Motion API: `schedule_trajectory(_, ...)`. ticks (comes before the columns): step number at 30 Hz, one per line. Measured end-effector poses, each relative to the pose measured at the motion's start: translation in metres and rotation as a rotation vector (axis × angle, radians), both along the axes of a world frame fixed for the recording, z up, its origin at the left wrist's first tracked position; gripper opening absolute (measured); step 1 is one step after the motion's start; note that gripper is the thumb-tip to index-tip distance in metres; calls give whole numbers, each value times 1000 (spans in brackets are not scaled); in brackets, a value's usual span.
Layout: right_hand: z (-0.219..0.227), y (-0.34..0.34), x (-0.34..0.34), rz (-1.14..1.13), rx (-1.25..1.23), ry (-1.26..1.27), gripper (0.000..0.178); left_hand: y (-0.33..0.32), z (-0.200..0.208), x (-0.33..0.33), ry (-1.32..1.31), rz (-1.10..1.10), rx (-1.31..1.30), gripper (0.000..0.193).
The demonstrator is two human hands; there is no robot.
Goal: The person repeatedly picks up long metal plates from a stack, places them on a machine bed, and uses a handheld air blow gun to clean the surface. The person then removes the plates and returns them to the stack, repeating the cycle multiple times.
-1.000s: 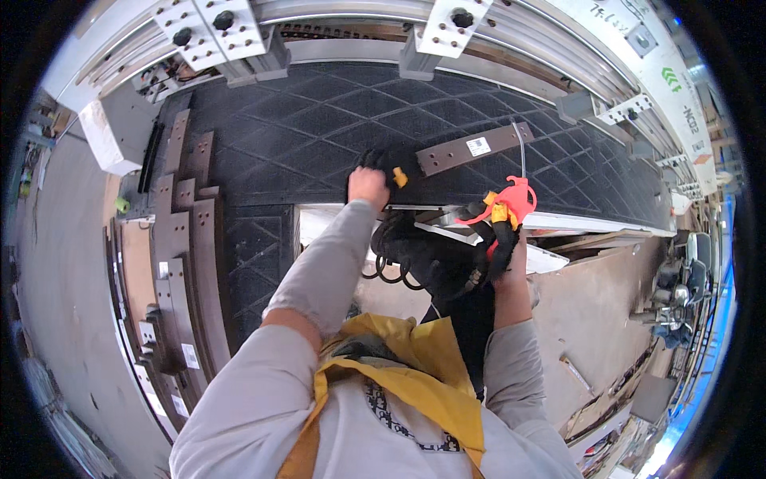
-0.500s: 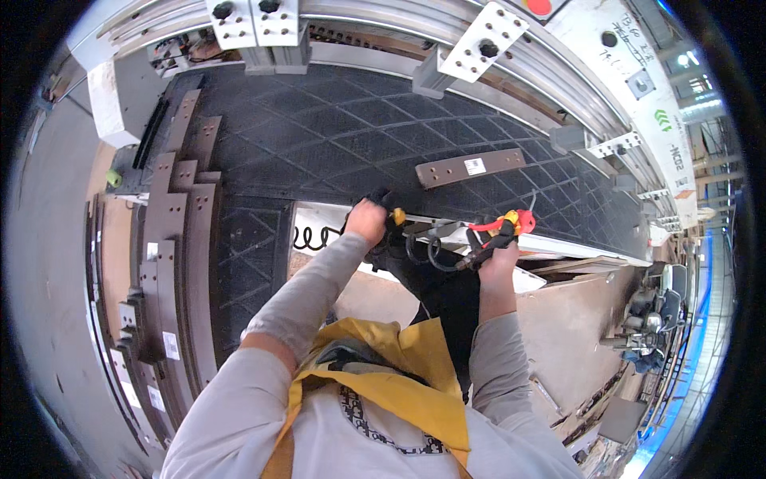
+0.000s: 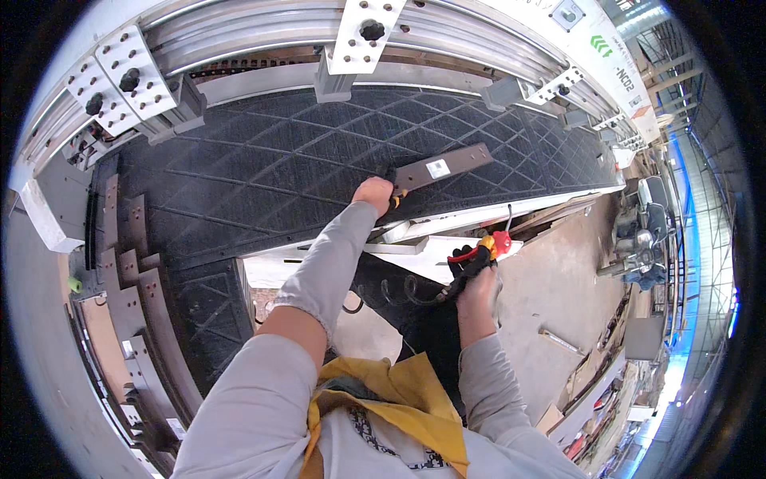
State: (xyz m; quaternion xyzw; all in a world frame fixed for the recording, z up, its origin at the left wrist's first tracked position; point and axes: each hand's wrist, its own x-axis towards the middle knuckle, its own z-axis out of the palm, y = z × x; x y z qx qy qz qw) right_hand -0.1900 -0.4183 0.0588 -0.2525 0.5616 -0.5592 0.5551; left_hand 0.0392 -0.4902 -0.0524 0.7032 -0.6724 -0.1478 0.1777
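Nearest, a yellow vest [image 3: 399, 399] hangs at the person's chest. The right hand [image 3: 476, 281] is clamped on a red-and-black tool [image 3: 479, 251] with a coiled black cable [image 3: 399, 291] trailing left. Farther out, the left hand [image 3: 373, 194] grips the near end of a dark flat bar [image 3: 439, 168] lying on the black ribbed mat [image 3: 263, 168]. Beyond, a metal rail [image 3: 263, 32] bounds the mat; open floor [image 3: 550, 287] lies right.

A flat metal bar [image 3: 441, 168] lies on the ribbed mat [image 3: 263, 172], stacked plates [image 3: 132, 319] left.
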Motion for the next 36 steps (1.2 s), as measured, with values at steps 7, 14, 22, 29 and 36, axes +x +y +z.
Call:
schedule_trajectory(7,3,-6,24,51,41,-17,19,55,1,-24,183,191,64,15)
schedule_trajectory(14,29,-7,80,261,111,-202,13,275,60,15,692,716,-126,37)
schedule_trajectory(22,19,15,178,1005,47,-485,22,479,116,45,1801,1415,-835,39)
schedule_trajectory(29,-8,48,245,1174,126,-516,36,580,204,11,-54,1229,-426,30)
schedule_trajectory(36,-1,32,260,1218,175,-473,32,761,212,4,-283,1825,503,12)
